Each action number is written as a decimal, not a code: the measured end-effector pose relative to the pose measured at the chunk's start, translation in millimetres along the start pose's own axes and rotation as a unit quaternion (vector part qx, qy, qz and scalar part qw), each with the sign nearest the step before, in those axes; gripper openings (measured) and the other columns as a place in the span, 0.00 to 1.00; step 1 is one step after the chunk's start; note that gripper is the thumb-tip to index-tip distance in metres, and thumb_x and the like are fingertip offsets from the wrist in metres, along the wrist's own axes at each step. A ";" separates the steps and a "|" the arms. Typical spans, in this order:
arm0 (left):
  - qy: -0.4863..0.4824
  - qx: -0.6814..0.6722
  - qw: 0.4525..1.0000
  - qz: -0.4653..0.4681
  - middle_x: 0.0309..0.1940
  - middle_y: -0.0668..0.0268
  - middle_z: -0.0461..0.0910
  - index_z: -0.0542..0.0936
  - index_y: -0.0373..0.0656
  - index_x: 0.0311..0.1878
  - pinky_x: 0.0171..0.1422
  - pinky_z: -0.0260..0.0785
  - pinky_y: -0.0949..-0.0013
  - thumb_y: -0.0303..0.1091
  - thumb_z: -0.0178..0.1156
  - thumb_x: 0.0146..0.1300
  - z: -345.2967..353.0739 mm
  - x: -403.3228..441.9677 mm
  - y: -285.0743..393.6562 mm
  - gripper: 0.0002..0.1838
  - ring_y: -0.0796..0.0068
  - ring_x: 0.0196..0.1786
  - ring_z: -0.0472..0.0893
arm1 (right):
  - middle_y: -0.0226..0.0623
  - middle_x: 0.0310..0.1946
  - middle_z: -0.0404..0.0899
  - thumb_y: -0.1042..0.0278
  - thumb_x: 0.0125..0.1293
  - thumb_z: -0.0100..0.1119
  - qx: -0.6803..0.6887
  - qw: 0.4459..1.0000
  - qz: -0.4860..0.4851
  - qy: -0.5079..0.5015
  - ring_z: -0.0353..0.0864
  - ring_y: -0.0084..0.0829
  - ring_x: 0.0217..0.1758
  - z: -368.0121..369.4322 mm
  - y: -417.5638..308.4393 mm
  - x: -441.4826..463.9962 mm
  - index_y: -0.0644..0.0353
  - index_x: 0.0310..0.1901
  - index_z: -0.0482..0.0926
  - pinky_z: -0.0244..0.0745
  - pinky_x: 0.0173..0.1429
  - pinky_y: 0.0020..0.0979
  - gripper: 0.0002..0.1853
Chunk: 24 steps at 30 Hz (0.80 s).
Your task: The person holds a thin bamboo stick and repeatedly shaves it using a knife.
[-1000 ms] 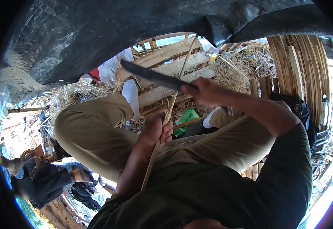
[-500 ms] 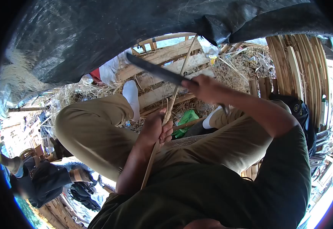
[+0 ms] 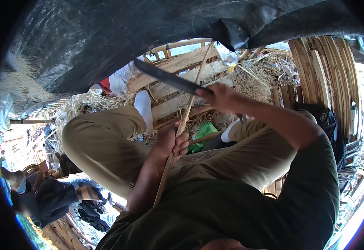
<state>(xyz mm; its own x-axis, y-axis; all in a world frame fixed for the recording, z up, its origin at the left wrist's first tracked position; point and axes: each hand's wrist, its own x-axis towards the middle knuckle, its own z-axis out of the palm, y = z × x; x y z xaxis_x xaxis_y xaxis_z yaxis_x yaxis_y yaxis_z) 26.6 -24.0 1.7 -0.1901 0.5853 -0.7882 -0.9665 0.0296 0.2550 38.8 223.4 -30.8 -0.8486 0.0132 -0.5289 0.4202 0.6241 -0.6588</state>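
My left hand (image 3: 171, 141) is wrapped round a long thin wooden strip (image 3: 200, 71), which slants from my lap up toward the dark sheet. A thin sliver stands apart from the strip just above that fist. My right hand (image 3: 220, 98) grips the handle of a long dark blade (image 3: 165, 77). The blade points to the upper left and crosses the strip above my left hand; whether they touch is hard to tell. Beneath the hands are my crossed legs in tan trousers.
A dark plastic sheet (image 3: 123, 29) hangs overhead. Wooden planks (image 3: 182, 62) and straw lie ahead, with a green bag (image 3: 204, 133) near my foot. Stacked wood strips (image 3: 336, 75) and a black backpack (image 3: 325, 118) are at the right. Another person's legs (image 3: 57, 196) show at lower left.
The blade has shifted slightly along the strip, with my right hand moving a little. My left hand keeps its hold on the strip in nearly the same place.
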 end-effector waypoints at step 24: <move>0.005 0.037 0.999 0.004 0.14 0.78 0.58 0.66 0.47 0.69 0.15 0.52 0.78 0.36 0.38 0.78 3.1 -11.2 6.9 0.20 0.87 0.11 0.56 | 0.40 0.22 0.79 0.38 0.77 0.40 0.021 0.997 0.045 -0.056 0.82 0.35 0.26 5.6 -31.0 -18.4 0.65 0.43 0.82 0.75 0.35 0.43 0.33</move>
<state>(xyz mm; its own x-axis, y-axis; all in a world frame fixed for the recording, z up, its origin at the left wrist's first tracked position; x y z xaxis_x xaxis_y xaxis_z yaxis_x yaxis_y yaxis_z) 22.6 -27.8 14.0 -0.2002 0.5772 -0.7917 -0.9495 0.0848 0.3020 43.2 199.5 -3.6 -0.7664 -0.0206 -0.6420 0.5087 0.5909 -0.6262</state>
